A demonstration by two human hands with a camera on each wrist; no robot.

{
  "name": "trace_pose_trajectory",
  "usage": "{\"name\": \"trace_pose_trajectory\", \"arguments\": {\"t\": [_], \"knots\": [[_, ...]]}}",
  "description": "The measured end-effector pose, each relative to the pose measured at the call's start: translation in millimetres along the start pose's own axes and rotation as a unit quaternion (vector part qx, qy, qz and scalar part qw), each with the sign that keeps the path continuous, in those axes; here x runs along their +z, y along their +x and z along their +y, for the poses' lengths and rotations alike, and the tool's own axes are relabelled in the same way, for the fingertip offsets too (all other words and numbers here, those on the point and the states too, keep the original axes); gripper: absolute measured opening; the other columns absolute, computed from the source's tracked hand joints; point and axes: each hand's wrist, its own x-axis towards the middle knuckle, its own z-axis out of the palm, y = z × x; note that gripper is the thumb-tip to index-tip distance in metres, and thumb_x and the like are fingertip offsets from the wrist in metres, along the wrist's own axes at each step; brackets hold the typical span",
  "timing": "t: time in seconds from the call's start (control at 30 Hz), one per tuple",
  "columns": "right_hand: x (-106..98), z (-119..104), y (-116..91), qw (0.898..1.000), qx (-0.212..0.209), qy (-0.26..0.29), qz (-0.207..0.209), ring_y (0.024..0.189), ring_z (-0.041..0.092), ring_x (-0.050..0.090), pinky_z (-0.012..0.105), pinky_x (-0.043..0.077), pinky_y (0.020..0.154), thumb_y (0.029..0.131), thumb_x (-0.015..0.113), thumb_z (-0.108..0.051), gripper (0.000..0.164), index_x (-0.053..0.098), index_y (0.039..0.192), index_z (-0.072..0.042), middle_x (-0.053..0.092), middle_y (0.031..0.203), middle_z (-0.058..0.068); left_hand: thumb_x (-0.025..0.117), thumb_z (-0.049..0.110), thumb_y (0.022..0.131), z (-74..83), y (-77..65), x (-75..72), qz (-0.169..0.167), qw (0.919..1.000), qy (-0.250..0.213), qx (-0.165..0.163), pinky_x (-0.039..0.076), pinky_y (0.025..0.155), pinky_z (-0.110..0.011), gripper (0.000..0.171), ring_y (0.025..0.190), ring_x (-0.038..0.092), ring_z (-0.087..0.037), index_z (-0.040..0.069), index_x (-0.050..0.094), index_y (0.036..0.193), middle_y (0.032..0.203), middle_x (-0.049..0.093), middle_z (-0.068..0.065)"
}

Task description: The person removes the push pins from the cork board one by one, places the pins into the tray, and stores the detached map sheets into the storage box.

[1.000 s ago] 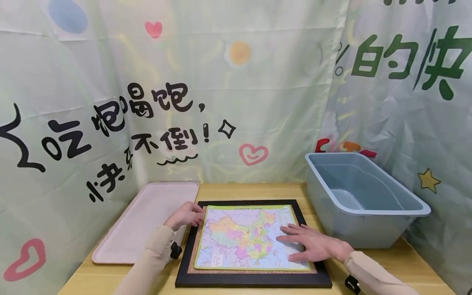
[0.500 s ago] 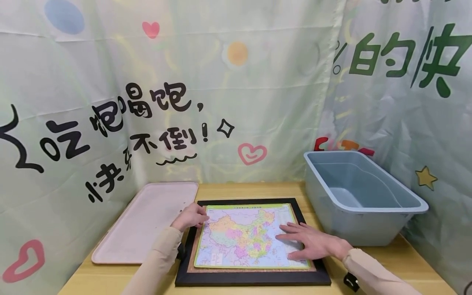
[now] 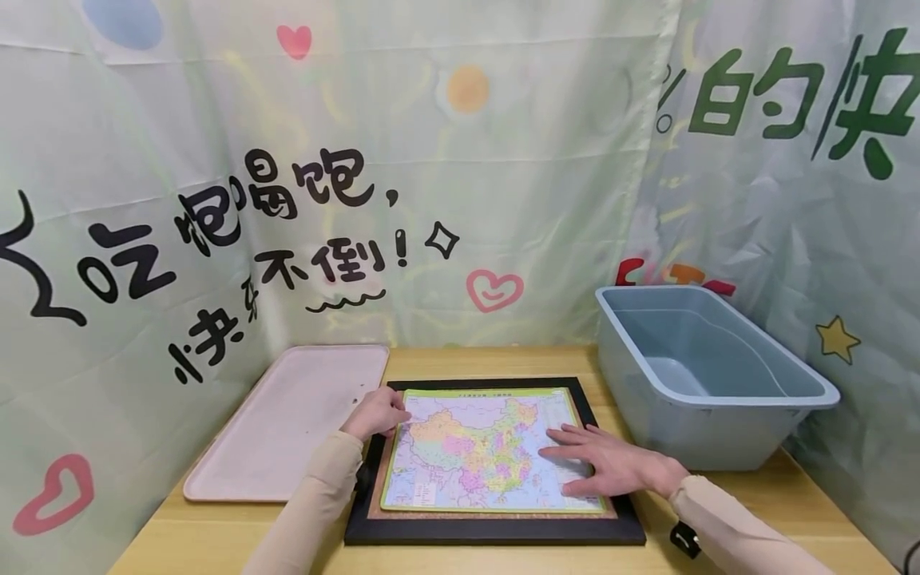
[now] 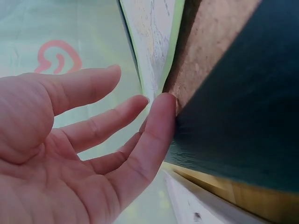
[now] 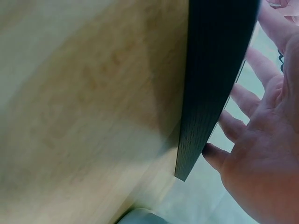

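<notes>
A map sheet (image 3: 460, 423) with a green border lies on a cork board (image 4: 212, 39) set in a black frame (image 3: 496, 533), on the wooden table. At the sheet's upper left edge is my left hand (image 3: 375, 413). In the left wrist view its fingers are slightly bent, with fingertips at the map's edge beside the cork, and the thumb stands apart from them. My right hand (image 3: 614, 461) lies spread over the right side of the map, fingers straight. From the right wrist view, the frame's dark side hides part of that hand's contact with the sheet.
On the left lies a pale pink tray (image 3: 287, 431), partly behind the left arm. A deep grey-blue bin (image 3: 690, 435) stands at the back right, near the frame's corner. Printed curtains (image 3: 561, 200) enclose the table (image 3: 496, 363) at the back and sides.
My left hand has shifted slightly right, over the map's left edge. My right hand keeps its place on the sheet. The head view has tilted down a little.
</notes>
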Motion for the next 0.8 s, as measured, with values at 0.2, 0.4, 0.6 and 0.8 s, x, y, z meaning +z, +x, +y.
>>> {"name": "trace_pose_trajectory", "arguments": {"t": [0.2,0.4,0.6,0.8], "knots": [[-2.2,-0.1,1.9,1.0,0.004,-0.012,0.005,0.142,0.047,0.03,0.071,0.024,0.107,0.095,0.057,-0.051,0.055,0.05,0.144,-0.027,0.04,0.154,0.015,0.069,0.01,0.089,-1.9,3.7,-0.9,0.016,0.9999,0.0,-0.005,0.05,0.052,-0.027,0.019,0.052,0.054,-0.014,0.001,0.067,0.073,0.059,0.053,-0.002],[-0.6,0.1,0.7,1.0,0.001,-0.009,0.007,0.141,0.048,0.031,0.072,0.024,0.105,0.095,0.057,-0.051,0.056,0.05,0.144,-0.026,0.04,0.154,0.016,0.069,0.012,0.089,1.1,4.4,-1.1,0.02,0.9994,0.03,-0.005,0.029,0.043,-0.023,0.047,0.041,0.043,-0.011,0.015,0.041,0.05,0.043,0.04,0.004],[2.6,-0.3,-0.3,1.0,-0.002,-0.01,0.009,0.14,0.048,0.031,0.072,0.025,0.105,0.095,0.057,-0.051,0.055,0.051,0.144,-0.027,0.04,0.153,0.016,0.065,0.006,0.09,0.7,3.9,2.0,0.039,0.9979,0.051,-0.009,0.028,0.042,-0.023,0.053,0.04,0.038,-0.011,0.018,0.031,0.051,0.044,0.034,0.004],[3.4,1.4,0.2,1.0,-0.008,-0.015,0.013,0.14,0.048,0.032,0.071,0.026,0.105,0.095,0.057,-0.051,0.055,0.051,0.144,-0.026,0.041,0.153,0.016,0.066,0.0,0.086,-0.7,7.0,3.2,0.034,0.9985,0.044,-0.004,0.032,0.045,-0.022,0.055,0.043,0.029,-0.01,0.018,0.026,0.053,0.051,0.02,0.006]]}}
